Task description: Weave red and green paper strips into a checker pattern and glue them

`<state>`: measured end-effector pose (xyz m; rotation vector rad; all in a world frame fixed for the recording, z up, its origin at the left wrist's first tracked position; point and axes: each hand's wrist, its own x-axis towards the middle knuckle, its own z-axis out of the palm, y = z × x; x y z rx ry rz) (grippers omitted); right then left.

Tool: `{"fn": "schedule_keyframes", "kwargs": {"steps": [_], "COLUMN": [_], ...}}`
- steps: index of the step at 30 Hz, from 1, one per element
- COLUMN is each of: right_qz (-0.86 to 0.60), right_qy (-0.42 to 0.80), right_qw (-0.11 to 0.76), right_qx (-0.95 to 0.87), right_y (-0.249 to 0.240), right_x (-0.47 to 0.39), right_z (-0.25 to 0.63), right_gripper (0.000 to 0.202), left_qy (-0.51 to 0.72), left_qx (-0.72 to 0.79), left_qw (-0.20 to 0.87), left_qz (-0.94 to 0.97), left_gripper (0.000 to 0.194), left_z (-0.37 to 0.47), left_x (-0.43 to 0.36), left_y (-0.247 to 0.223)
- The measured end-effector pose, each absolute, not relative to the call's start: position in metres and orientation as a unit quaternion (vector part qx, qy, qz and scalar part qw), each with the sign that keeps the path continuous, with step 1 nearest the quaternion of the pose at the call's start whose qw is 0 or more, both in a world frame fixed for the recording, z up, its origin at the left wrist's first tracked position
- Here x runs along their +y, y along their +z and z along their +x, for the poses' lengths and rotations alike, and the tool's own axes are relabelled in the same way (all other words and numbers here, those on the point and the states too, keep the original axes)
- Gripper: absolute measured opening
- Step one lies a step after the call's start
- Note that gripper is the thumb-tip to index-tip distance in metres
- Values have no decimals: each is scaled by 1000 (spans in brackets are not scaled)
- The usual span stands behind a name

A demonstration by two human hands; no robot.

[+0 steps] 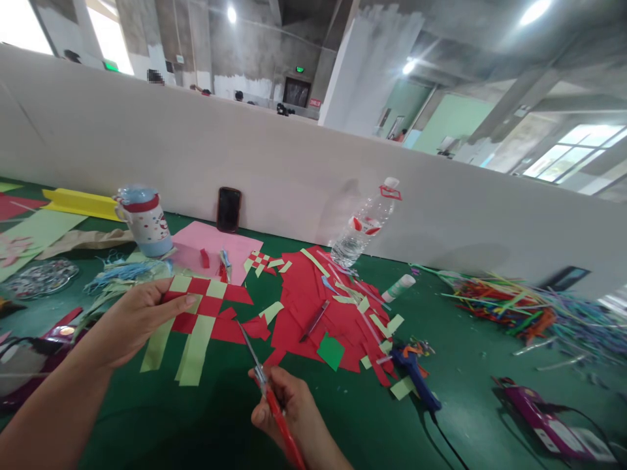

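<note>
My left hand pinches the left edge of a woven paper piece, a checker of red and pale green strips, with thumb on top. Loose green strip ends hang down from it, and red ends stick out to its right. In my right hand is a pair of red-handled scissors, blades pointing up toward the red ends of the weave. The blades look nearly closed, close to the red strips; whether they touch is unclear. Scattered red paper lies just beyond, with a pen and green scraps on it.
A water bottle, a phone and a patterned cup stand near the white partition. At right lie a blue glue gun with a cord, a purple device and a heap of coloured strips.
</note>
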<state>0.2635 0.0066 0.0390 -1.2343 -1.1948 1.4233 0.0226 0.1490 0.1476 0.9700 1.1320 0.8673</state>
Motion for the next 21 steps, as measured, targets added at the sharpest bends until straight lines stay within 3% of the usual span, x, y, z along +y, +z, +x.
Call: {"fn": "schedule_keyframes", "kwargs": {"steps": [8,14,21], "right_qz": [-498,-522,-552], "right_qy": [536,561,515], "right_qw": [469,353,300], "right_qx": [-496,-536,-583], "right_y": [53,74,77], "right_x": [8,6,15], "right_z": [273,276,268], "right_gripper": [63,57,52], "left_qy": [465,550,536], "left_qx": [470,427,387], "left_qw": [636,617,651], "left_qz": [397,366,374], "left_gripper": [50,66,51], "left_z": [23,32,47], "left_x": [153,158,153], "left_y": [147,150,154]}}
